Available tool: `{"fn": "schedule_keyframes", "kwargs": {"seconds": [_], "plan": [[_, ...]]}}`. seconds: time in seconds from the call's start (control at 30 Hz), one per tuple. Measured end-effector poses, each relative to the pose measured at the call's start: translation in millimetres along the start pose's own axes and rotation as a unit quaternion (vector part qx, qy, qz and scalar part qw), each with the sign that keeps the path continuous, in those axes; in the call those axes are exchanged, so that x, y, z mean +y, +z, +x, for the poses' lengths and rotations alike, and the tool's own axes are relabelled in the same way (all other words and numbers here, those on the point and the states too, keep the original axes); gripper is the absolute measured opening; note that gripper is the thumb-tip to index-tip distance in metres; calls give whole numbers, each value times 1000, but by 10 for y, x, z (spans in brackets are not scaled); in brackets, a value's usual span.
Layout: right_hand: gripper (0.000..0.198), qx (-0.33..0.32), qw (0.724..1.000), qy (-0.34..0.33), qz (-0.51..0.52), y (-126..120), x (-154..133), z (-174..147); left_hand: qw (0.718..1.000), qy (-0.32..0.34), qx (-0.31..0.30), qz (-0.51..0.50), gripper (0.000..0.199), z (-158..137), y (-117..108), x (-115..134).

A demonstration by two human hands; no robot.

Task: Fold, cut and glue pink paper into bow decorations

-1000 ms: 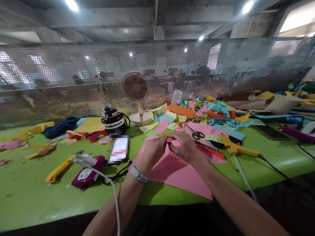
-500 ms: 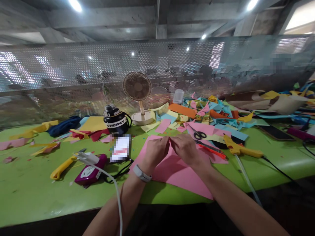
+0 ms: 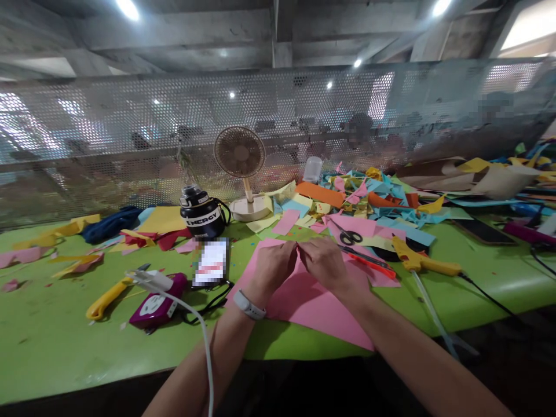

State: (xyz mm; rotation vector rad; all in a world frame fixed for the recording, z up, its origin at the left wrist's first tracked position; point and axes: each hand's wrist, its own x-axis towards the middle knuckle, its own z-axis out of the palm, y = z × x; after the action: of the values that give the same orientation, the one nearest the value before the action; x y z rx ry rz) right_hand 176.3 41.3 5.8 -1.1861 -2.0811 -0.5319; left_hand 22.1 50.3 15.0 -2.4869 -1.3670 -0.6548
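Small red scrap [image 3: 297, 248], barely visible, pinched where the two hands meet; too tiny and too covered by fingertips to tell its shape. It sits just above a large pink sheet [image 3: 313, 301] lying flat on the green table [image 3: 52, 341], near the front edge.

Left hand [image 3: 271, 267]: fingers curled in, tips closed together at the scrap. A pale band on the wrist. Right hand [image 3: 326, 263]: same posture, fingers bunched narrow, tips against the left hand's. Whether both actually grip the scrap or only one does, cannot tell; the knuckles hide the contact.

Left of the sheet, a phone [image 3: 211, 262] stands propped, its screen blurred out. In front of it a purple gadget [image 3: 156, 304] with a white cable [image 3: 197, 333] running off the bottom of the view. A yellow-handled cutter [image 3: 106, 296] lies beside that, blade end partly hidden under the cable's plug.

Behind the phone: a black jug [image 3: 201, 214], lettering partly readable, and a small desk fan [image 3: 240, 153] on a stand.

Right of the hands: black scissors [image 3: 350, 236] on pink paper, a red-orange tool [image 3: 369, 262] half-covered by the right hand, a yellow glue gun [image 3: 419, 263] with its cord trailing off. Beyond, a heap of coloured paper offcuts [image 3: 360, 200], pieces overlapping too much to count.

Perforated metal screen [image 3: 130, 133] behind the table; figures beyond it are only smudges.
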Motion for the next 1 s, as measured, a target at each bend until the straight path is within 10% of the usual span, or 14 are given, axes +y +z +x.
{"fn": "schedule_keyframes", "kwargs": {"seconds": [0.3, 0.47, 0.73, 1.0], "plan": [[31, 11, 970, 118, 212, -84, 20, 45, 987, -9, 41, -156, 25, 25, 41, -142], [21, 49, 884, 208, 417, -174, 173, 107, 906, -14, 4, -424, 22, 101, -9, -233], [20, -166, 753, 167, 615, -345, 152, 117, 764, -92, -162, -618, 31, 35, -153, -228], [19, -187, 717, 152, 654, -280, 158, 96, 710, -109, -199, -667, 36, 69, -9, -233]]}}
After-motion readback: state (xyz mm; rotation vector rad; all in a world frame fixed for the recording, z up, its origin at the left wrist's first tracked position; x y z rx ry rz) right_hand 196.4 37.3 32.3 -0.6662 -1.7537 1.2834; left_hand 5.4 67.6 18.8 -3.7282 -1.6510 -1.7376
